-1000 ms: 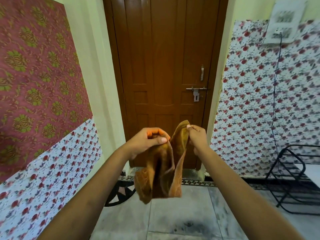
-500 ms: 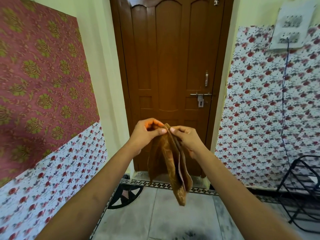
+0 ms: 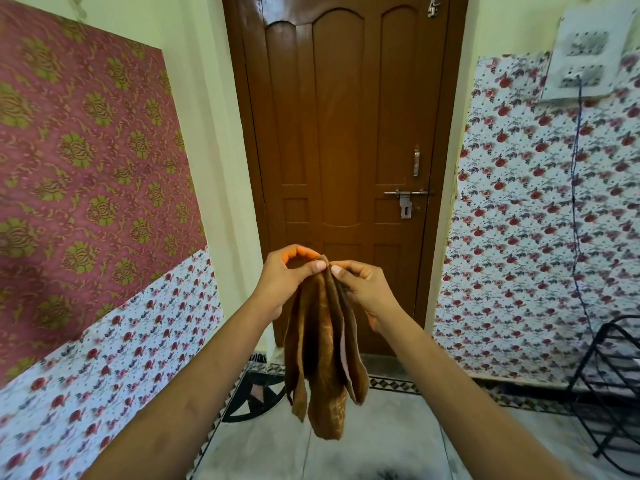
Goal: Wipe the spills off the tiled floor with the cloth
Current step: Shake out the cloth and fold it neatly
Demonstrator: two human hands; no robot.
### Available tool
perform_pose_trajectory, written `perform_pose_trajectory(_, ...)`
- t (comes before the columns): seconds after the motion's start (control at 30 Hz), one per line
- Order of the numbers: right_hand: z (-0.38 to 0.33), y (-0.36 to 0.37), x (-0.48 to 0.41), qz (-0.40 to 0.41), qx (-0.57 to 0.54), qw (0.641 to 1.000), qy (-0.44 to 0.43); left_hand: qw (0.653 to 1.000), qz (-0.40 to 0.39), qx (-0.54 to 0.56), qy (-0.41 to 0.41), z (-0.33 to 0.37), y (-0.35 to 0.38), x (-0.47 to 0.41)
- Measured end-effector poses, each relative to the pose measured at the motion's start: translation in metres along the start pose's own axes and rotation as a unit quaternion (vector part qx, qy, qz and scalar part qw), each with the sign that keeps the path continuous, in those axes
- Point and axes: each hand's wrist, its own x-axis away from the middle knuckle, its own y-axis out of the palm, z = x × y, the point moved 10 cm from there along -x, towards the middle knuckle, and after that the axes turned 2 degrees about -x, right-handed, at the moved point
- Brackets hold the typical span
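A brown cloth (image 3: 323, 358) hangs in folds in front of me, above the floor. My left hand (image 3: 284, 282) pinches its top edge between thumb and fingers. My right hand (image 3: 363, 289) pinches the same top edge right beside it, fingertips almost touching the left hand's. The grey tiled floor (image 3: 381, 441) lies below, with a dark smudged patch (image 3: 391, 474) at the bottom edge of the view.
A closed brown wooden door (image 3: 346, 150) stands straight ahead. Patterned walls close in on the left (image 3: 86, 202) and right (image 3: 536, 237). A black wire rack (image 3: 609, 382) stands at the right. A black patterned inlay (image 3: 252, 393) marks the floor at the left.
My hands have come together at the cloth's top edge, and the cloth has gone from spread open to hanging in narrow folds. The view has tilted upward.
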Motion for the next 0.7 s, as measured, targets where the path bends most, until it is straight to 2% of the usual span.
perform_pose_trajectory(0.17,0.004,0.001,0.004,-0.002,-0.006,1.0,0.001,0.999,-0.035,-0.001,-0.037,-0.009,0.002,0.001)
perform_pose_trajectory(0.33,0.023,0.009,0.016,-0.047,-0.011,0.998,0.04,0.999,-0.032,-0.025,-0.01,0.001,0.003,0.001)
perform_pose_trajectory(0.47,0.057,0.006,0.025,-0.067,0.148,0.984,0.07,1.0,0.02,0.013,-0.017,0.003,-0.014,-0.007)
perform_pose_trajectory(0.6,0.092,-0.016,0.029,0.0,0.205,0.975,0.086,0.998,0.052,0.04,-0.016,0.008,-0.033,-0.014)
perform_pose_trajectory(0.7,0.092,-0.037,0.03,0.081,0.178,0.978,0.074,0.995,0.082,0.048,-0.023,0.006,-0.056,-0.018)
